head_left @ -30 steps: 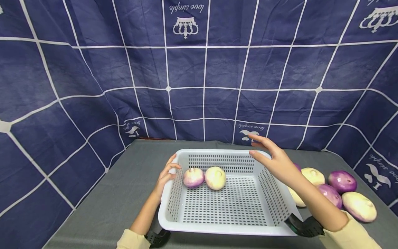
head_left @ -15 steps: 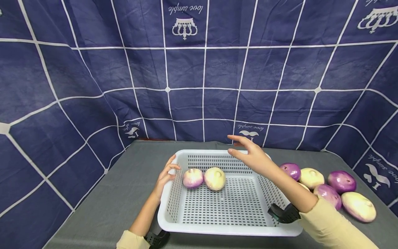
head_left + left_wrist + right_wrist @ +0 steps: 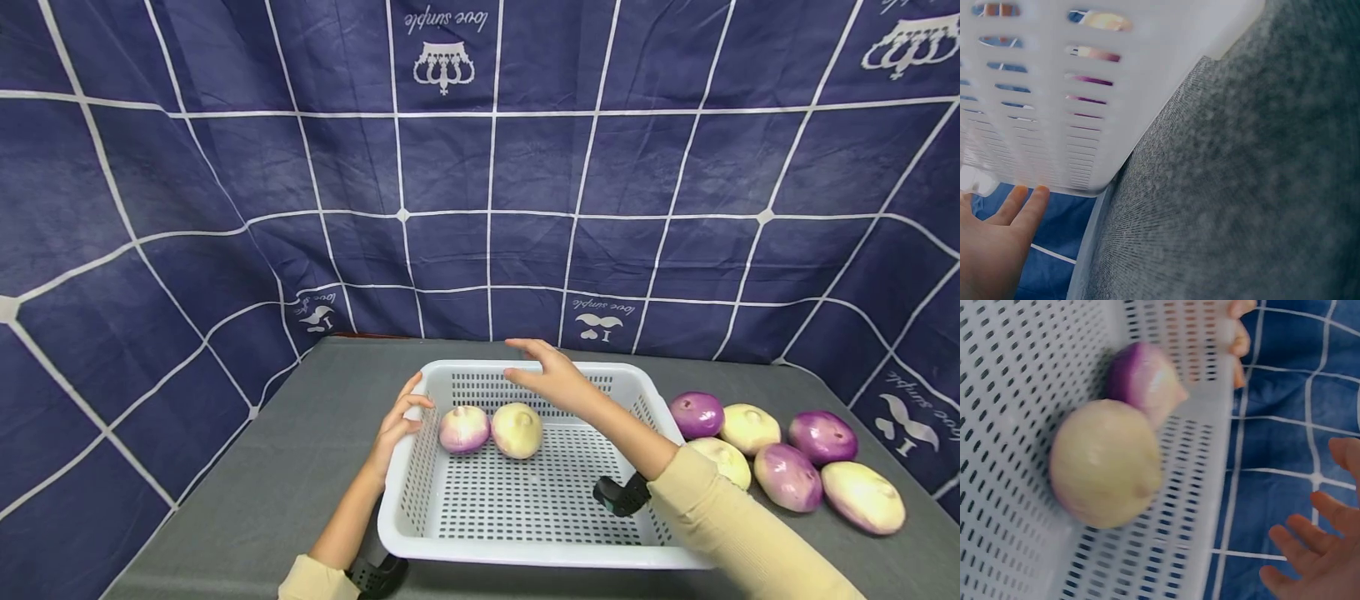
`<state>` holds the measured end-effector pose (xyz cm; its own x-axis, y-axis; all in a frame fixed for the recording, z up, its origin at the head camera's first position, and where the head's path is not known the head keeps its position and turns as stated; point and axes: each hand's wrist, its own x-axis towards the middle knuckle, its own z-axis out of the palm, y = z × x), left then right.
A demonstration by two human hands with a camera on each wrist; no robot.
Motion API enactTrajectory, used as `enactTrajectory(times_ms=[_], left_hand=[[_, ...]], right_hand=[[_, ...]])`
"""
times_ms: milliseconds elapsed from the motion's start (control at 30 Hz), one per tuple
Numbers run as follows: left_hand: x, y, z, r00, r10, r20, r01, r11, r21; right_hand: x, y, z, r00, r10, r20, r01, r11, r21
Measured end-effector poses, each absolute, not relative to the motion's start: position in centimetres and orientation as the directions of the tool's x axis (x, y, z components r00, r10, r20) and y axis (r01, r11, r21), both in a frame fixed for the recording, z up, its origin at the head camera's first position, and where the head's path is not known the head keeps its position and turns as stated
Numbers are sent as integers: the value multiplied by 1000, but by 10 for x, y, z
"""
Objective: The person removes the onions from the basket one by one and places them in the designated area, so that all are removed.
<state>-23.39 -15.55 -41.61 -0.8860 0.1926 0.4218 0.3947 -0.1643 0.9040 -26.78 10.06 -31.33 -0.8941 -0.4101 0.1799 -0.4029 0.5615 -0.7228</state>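
Observation:
A white perforated plastic basket [image 3: 551, 557] stands on the grey table. In its left half lie two turnips side by side: a purple-and-cream turnip [image 3: 464, 430] and a mostly cream turnip [image 3: 517, 431]. My left hand [image 3: 392, 433] grips the basket's left rim; the left wrist view shows two of its fingers [image 3: 1033, 215] by the outer wall. Above the basket's far side hovers my right hand [image 3: 553, 377], fingers spread and holding nothing. It appears apart from the turnips, and in the right wrist view its fingertips [image 3: 1297, 540] lie beyond the rim.
Right of the basket several more turnips lie clustered on the table, among them a purple turnip [image 3: 697, 414] and a cream turnip [image 3: 863, 497]. A blue curtain [image 3: 532, 167] with white grid lines hangs behind the table [image 3: 300, 467].
My right hand has moved left across the basket, from above its right rim to beyond the two turnips, uncovering more of the right-hand cluster. The left hand and both basket turnips have stayed put.

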Motion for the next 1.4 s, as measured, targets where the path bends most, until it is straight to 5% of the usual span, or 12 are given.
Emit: enactTrajectory(times_ms=[867, 1400], left_hand=[[-239, -158, -422, -884, 192, 426, 401, -155, 903], [-235, -156, -417, -885, 194, 423, 396, -165, 903]], right_hand=[[-289, 85, -371, -842, -515, 161, -461, 533, -709], [-298, 97, -393, -735, -675, 65, -537, 521, -664]])
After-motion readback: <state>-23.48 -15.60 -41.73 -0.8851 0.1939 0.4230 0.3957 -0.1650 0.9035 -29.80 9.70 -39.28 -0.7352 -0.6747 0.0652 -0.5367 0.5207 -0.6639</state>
